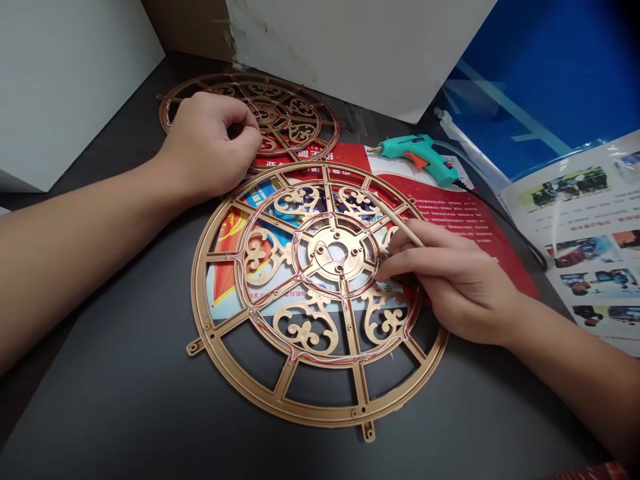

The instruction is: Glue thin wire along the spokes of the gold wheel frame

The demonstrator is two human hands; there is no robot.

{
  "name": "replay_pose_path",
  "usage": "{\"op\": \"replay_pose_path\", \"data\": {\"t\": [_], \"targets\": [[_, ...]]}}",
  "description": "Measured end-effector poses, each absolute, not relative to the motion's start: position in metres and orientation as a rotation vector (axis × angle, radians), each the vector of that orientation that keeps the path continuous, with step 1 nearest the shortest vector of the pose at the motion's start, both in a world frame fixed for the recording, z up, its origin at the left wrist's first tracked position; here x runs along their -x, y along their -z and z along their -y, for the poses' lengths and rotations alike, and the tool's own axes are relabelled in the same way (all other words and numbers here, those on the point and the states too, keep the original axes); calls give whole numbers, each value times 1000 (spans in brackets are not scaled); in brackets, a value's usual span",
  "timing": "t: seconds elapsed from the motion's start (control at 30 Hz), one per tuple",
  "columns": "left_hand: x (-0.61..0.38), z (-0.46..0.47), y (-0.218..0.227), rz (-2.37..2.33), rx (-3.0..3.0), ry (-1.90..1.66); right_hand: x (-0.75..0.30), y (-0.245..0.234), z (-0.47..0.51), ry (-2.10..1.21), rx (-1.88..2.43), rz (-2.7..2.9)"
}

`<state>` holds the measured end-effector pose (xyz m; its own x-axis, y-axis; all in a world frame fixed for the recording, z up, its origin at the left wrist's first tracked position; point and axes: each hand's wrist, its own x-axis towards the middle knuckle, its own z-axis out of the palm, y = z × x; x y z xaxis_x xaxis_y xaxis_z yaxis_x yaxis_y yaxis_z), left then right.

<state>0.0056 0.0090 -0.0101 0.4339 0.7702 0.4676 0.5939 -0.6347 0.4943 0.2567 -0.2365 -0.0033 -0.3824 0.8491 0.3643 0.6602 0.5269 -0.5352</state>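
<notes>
A gold openwork wheel frame (320,415) lies flat on the table, with thin red-and-silver wire (350,360) running along its inner ring and spokes. My right hand (445,280) rests over this frame's right side, shut on a slim wooden stick (395,217) whose lower end is hidden by my fingers. A second, similar frame (235,75) lies farther back, partly under my left hand (210,143). The fingers of my left hand are curled shut at that frame's wire, with nothing visible in them.
A teal hot glue gun (415,157) lies on a red printed poster (475,227) beneath the near frame. A printed sheet (590,233) and blue board (535,80) stand at right. White boards (350,47) edge the dark table (100,373).
</notes>
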Motion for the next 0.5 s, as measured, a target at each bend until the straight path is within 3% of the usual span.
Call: {"op": "replay_pose_path", "data": {"t": [0.5], "targets": [[-6, -11, 9, -1176, -2473, -988, -254, 3, 235, -289, 1276, 2313]]}}
